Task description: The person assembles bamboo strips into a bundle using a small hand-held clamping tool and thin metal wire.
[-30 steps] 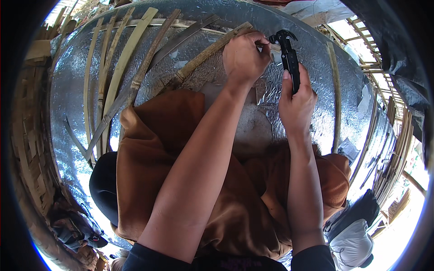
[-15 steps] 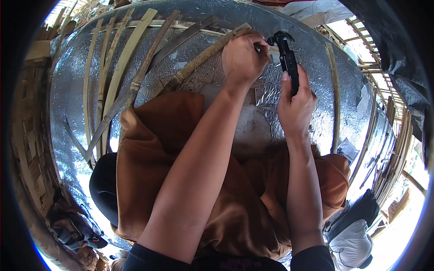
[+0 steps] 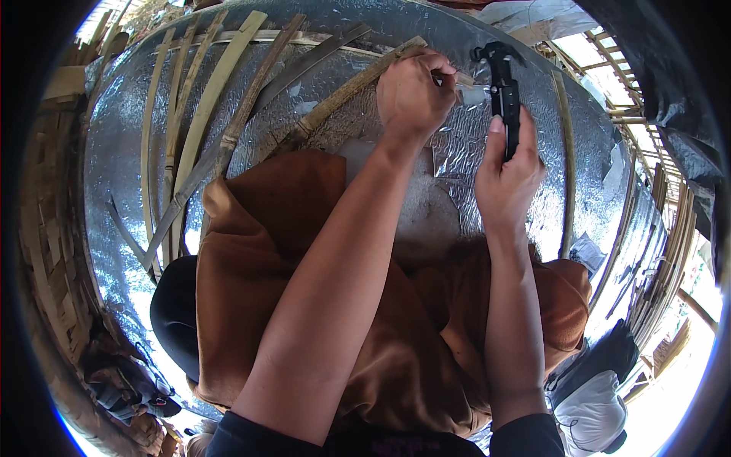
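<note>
My right hand (image 3: 512,179) is wrapped round the grip of a black claw hammer (image 3: 505,95). The hammer's head points up and away from me, to the right of my left hand (image 3: 417,95) and apart from it. My left fingers are closed in a pinch, and whatever is between them is too small or hidden to name. That hand rests at the far end of a bamboo strip (image 3: 343,95) that slants away to the right. A short piece of pale wood (image 3: 466,79) shows just past its fingertips.
Several bamboo strips (image 3: 221,99) lie fanned out at the left on a silvery foil sheet (image 3: 533,213). A single strip (image 3: 564,167) lies at the right. Brown cloth (image 3: 251,282) covers my lap. A white bag (image 3: 594,411) sits at the lower right.
The hammer has swung right, away from my left hand, with my right hand moving slightly right too. My left hand has shifted only a little.
</note>
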Demonstrator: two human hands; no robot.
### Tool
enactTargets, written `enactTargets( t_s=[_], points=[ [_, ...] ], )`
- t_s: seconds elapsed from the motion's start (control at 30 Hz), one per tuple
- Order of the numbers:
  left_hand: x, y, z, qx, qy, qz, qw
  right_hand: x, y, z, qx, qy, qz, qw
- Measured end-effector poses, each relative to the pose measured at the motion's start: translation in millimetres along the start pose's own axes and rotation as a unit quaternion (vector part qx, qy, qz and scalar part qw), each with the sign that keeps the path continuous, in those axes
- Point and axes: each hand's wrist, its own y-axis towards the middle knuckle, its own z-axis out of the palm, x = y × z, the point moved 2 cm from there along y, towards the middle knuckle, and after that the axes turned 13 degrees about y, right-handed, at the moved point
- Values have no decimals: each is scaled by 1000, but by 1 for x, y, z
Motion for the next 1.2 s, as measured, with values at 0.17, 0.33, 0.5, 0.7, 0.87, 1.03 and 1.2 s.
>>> enactTargets(
  t_s=[0.17,0.33,0.5,0.7,0.87,1.03,1.2],
  points=[
    [0,0,-1,11,-1,-7,1000,-7,-2,-1,-2,16,17,1000],
    [-2,1,0,7,-19,-16,1000,-8,-2,0,0,-2,-4,1000],
    [2,1,-1,5,14,7,1000,2,-2,1,-3,31,8,999],
    [0,1,0,26,-1,-21,999,0,-4,1,-3,25,5,1000],
    [0,2,0,26,15,-6,1000,-4,-3,1,2,-11,-4,1000],
    [3,1,-1,29,11,-14,999,-1,-2,1,-44,-3,-50,998],
    [3,2,-1,26,-14,-19,999,-2,-6,6,60,-23,23,998]
  ],
)
